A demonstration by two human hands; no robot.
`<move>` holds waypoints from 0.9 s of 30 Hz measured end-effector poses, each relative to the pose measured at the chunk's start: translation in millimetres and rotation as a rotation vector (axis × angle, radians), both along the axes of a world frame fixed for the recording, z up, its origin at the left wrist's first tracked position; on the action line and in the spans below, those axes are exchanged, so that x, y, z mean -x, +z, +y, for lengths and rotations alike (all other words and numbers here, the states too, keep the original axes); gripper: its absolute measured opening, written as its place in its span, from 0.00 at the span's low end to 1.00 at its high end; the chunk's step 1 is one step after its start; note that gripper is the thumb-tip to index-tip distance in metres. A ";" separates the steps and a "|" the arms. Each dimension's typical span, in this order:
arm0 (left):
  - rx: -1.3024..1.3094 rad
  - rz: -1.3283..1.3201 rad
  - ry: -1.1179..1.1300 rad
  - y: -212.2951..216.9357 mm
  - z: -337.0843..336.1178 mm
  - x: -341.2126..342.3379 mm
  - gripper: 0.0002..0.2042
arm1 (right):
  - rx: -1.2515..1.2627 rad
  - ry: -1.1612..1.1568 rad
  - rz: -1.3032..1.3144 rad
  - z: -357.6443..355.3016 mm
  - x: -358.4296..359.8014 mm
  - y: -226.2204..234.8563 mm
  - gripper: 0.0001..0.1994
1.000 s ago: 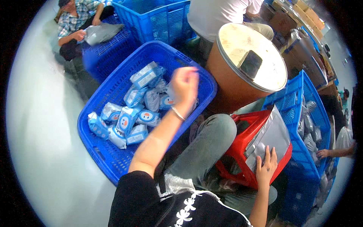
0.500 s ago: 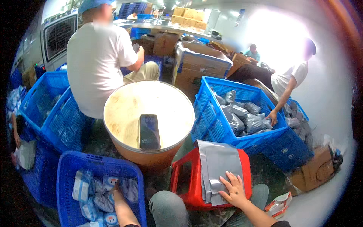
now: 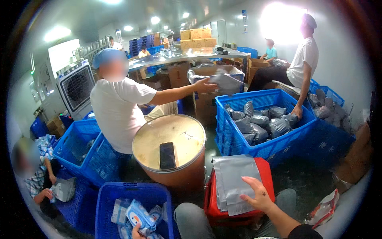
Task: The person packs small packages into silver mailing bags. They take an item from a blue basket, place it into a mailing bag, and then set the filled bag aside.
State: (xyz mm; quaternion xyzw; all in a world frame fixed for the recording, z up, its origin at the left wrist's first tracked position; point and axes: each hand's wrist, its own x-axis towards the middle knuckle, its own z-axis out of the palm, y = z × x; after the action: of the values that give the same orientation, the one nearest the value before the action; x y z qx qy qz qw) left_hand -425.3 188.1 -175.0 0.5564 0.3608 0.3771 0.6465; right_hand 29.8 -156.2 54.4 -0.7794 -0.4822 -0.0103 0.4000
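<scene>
My left hand (image 3: 137,232) is at the blue basket (image 3: 100,211) near my left knee. Its visible fingers press against a soft blue-and-white plastic pack (image 3: 140,213) with a cartoon face, and the rest of the hand is cut off by the lower edge. Several similar packs lie around it in the basket. My right hand (image 3: 258,194) is over a stack of flat grey plastic mailer bags (image 3: 232,175), thumb and fingers apart, holding nothing. Whether it touches the bags I cannot tell. The stack rests on a red plastic stool (image 3: 266,171).
Ahead stands a round drum (image 3: 147,133) with a phone (image 3: 167,156) on its lid. A blue crate (image 3: 254,149) holds filled grey bags. One person (image 3: 119,103) tosses a grey bag (image 3: 227,81) toward it; another (image 3: 304,59) reaches into the crate. Someone sits at far left.
My left hand has gripped a pack and tilted it up. My right hand's fingers have lifted from lying flat on the mailer bags. The person ahead has stretched an arm rightward. My view has tilted up.
</scene>
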 end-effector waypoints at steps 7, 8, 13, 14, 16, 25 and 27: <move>0.480 -0.225 -0.188 158.9 -87.4 -118.6 0.29 | -0.343 0.662 0.845 22.3 71.4 -5.2 0.59; 0.387 -0.193 -0.316 171.5 -104.4 -145.2 0.29 | -0.436 0.733 0.877 25.2 83.5 -1.8 0.61; -0.582 0.431 -1.077 282.3 -195.0 -297.8 0.34 | -0.707 0.269 1.797 -52.5 74.2 -45.4 0.45; -0.600 0.434 -1.185 296.7 -202.6 -317.2 0.32 | -0.826 0.227 1.775 -77.5 63.3 -38.7 0.42; -0.740 0.430 -1.114 297.1 -193.9 -347.2 0.22 | -0.964 0.105 1.648 -121.4 46.4 -37.8 0.37; -1.468 0.732 -0.781 159.3 -194.3 -405.6 0.33 | -1.350 -0.321 1.182 -259.2 9.8 -65.5 0.36; -1.471 0.741 -0.697 160.9 -206.9 -393.7 0.33 | -1.305 -0.449 1.130 -262.7 18.3 -61.6 0.35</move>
State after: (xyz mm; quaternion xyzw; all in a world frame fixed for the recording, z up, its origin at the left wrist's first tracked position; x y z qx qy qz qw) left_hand -31.6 -18.8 -14.1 0.9945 0.0236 0.0913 0.0461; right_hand 11.5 -418.9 -7.2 -0.3610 0.0528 0.0248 0.9307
